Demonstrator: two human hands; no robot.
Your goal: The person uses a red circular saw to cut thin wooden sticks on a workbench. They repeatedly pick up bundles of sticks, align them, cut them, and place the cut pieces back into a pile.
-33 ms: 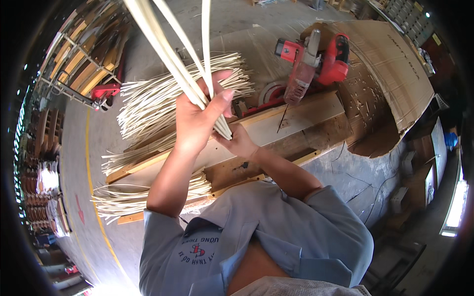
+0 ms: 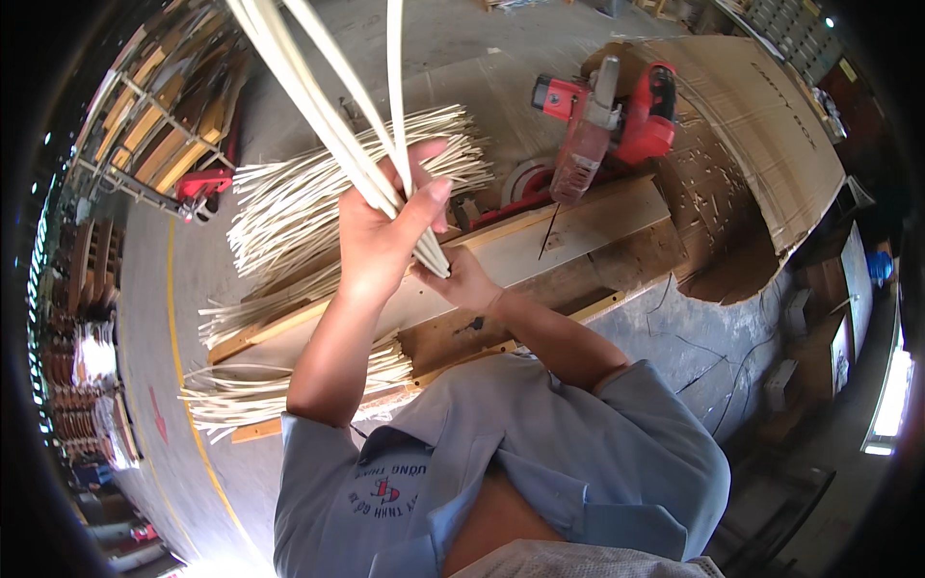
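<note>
A few long, pale rattan-like canes (image 2: 332, 120) rise from my hands toward the top left, fanned apart at the upper end. My left hand (image 2: 381, 231) is closed round them near their lower ends, thumb across the front. Just below, my right hand (image 2: 470, 281) is closed at the bottom tips, its fingers partly hidden behind them. Beneath my hands runs a long wooden bench (image 2: 520, 241) with a pale board on top. A large heap of similar canes (image 2: 299, 207) lies beyond my left hand, and a smaller bunch (image 2: 260, 390) rests near my left forearm.
A red chop saw (image 2: 583, 135) stands at the bench's right part, a thin dark rod or cord hanging below it. Behind it, an opened cardboard box (image 2: 761, 144) holds small cut pieces. Wood stacked on a metal rack (image 2: 159, 125) stands far left; cables (image 2: 713, 356) trail on the floor at right.
Both hands and the canes appear very slightly further left, along with a small shift of the whole view. The hold on the canes looks the same.
</note>
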